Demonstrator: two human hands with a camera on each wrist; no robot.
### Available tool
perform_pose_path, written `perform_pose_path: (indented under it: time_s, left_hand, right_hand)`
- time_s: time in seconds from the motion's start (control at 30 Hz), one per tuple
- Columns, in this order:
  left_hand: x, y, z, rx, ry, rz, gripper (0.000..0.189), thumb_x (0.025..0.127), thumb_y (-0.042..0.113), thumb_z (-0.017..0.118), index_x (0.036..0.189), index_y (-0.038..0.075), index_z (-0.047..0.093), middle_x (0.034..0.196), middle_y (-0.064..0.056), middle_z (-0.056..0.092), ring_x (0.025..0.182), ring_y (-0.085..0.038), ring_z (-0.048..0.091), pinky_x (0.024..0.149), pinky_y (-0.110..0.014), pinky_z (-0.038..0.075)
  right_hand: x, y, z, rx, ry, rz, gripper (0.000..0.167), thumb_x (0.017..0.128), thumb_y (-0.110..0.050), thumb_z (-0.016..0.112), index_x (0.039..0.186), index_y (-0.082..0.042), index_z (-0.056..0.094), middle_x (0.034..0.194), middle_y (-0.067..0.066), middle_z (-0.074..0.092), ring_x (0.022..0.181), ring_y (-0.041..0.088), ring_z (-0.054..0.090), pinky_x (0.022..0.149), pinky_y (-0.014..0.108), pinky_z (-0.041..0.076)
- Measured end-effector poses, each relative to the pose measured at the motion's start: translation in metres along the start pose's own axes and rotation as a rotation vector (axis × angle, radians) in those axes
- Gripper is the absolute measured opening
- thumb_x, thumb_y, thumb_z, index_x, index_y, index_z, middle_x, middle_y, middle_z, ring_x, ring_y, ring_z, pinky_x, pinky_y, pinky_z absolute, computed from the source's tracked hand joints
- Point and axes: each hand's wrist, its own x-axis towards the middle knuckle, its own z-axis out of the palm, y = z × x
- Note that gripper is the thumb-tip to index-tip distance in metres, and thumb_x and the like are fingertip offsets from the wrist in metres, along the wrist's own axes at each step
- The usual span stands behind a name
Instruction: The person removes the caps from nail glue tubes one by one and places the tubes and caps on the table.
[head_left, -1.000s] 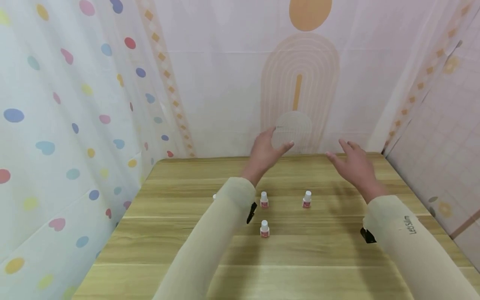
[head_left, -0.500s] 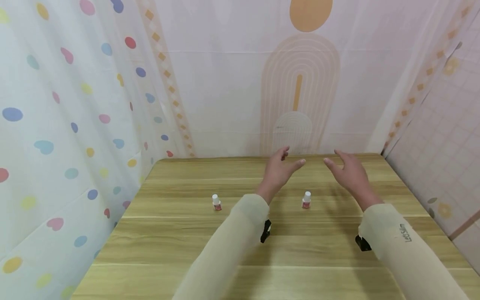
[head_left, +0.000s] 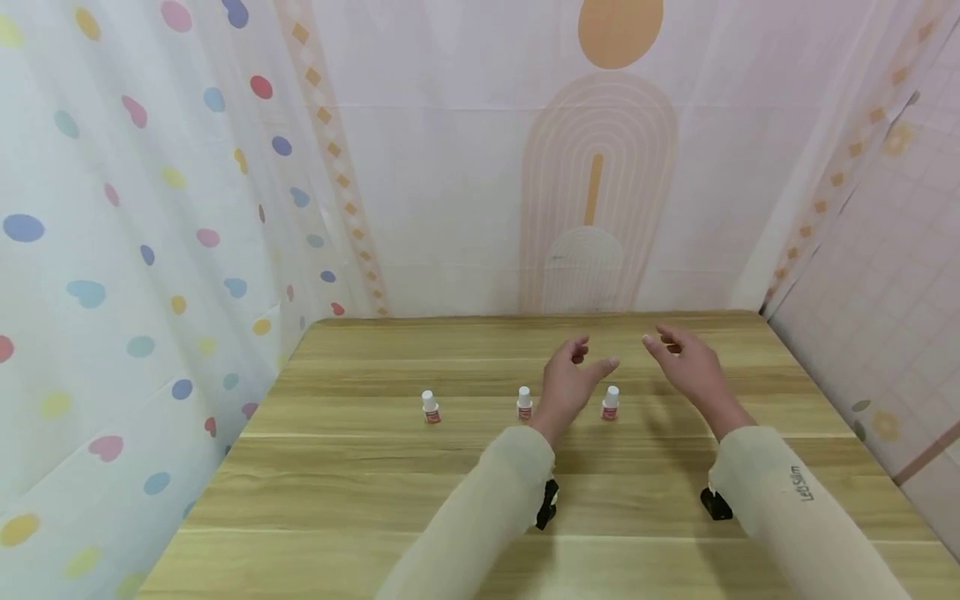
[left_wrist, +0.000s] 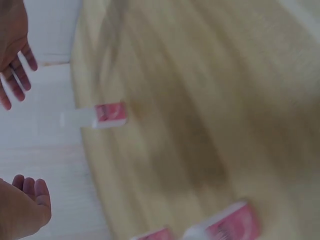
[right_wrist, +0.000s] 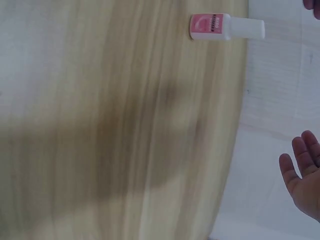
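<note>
Three small white bottles with pink labels stand upright in a row in the head view: a left bottle (head_left: 431,410), a middle bottle (head_left: 524,407) and a right bottle (head_left: 611,406). My left hand (head_left: 567,382) hovers between the middle and right ones, thumb apart from the loosely bent fingers, holding nothing. Over the table to the right is my right hand (head_left: 692,367), also empty, its thumb pointing toward the left hand. In the left wrist view a blurred bottle (left_wrist: 110,115) stands ahead, with a nearer bottle (left_wrist: 235,224) at the bottom edge. The right wrist view shows one bottle (right_wrist: 210,26).
The wooden table (head_left: 360,500) ends at a pale patterned curtain (head_left: 450,208) behind it. A dotted curtain (head_left: 150,333) hangs at the left, and a checked one (head_left: 892,292) at the right. Dark wrist devices (head_left: 716,504) sit under both sleeves.
Both hands have come down and back toward me, the left also shifting right. The left arm now covers the spot of the front bottle seen earlier, while the left and middle bottles show.
</note>
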Motion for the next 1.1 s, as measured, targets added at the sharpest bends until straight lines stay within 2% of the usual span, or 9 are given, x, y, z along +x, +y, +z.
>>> perform_pose_path:
  time_s: [0.3, 0.47, 0.8, 1.1]
  left_hand:
    - [-0.012, -0.025, 0.013, -0.043, 0.005, -0.036, 0.062, 0.087, 0.032, 0.079, 0.14, 0.01, 0.055, 0.135, -0.007, 0.055, 0.125, -0.023, 0.049, 0.102, -0.041, 0.043]
    - [-0.015, -0.037, 0.017, -0.047, 0.013, -0.034, 0.06, 0.087, 0.03, 0.079, 0.138, 0.01, 0.056, 0.133, -0.007, 0.056, 0.124, -0.025, 0.049, 0.102, -0.041, 0.042]
    - [-0.019, -0.062, 0.023, -0.036, 0.06, -0.055, 0.058, 0.085, 0.021, 0.08, 0.136, 0.007, 0.057, 0.132, -0.012, 0.058, 0.121, -0.027, 0.051, 0.101, -0.044, 0.043]
    - [-0.022, -0.078, 0.026, -0.007, 0.073, -0.022, 0.052, 0.086, 0.021, 0.08, 0.13, 0.0, 0.061, 0.126, -0.014, 0.062, 0.118, -0.029, 0.055, 0.101, -0.044, 0.044]
  right_hand:
    - [-0.007, 0.011, 0.012, 0.048, -0.031, 0.047, 0.076, 0.101, -0.057, 0.042, 0.148, 0.003, 0.04, 0.143, 0.026, 0.047, 0.129, 0.042, 0.044, 0.101, 0.057, 0.04]
    - [-0.011, 0.016, 0.02, 0.096, -0.056, 0.059, 0.071, 0.102, -0.054, 0.044, 0.146, 0.002, 0.043, 0.14, 0.025, 0.049, 0.126, 0.041, 0.047, 0.099, 0.055, 0.042]
    - [-0.015, 0.022, 0.034, 0.122, -0.079, 0.058, 0.063, 0.102, -0.051, 0.049, 0.139, 0.0, 0.053, 0.133, 0.024, 0.057, 0.121, 0.038, 0.052, 0.097, 0.053, 0.044]
    - [-0.017, 0.027, 0.045, 0.164, -0.101, 0.046, 0.058, 0.102, -0.045, 0.054, 0.135, 0.002, 0.056, 0.132, 0.023, 0.058, 0.122, 0.038, 0.052, 0.1, 0.052, 0.042]
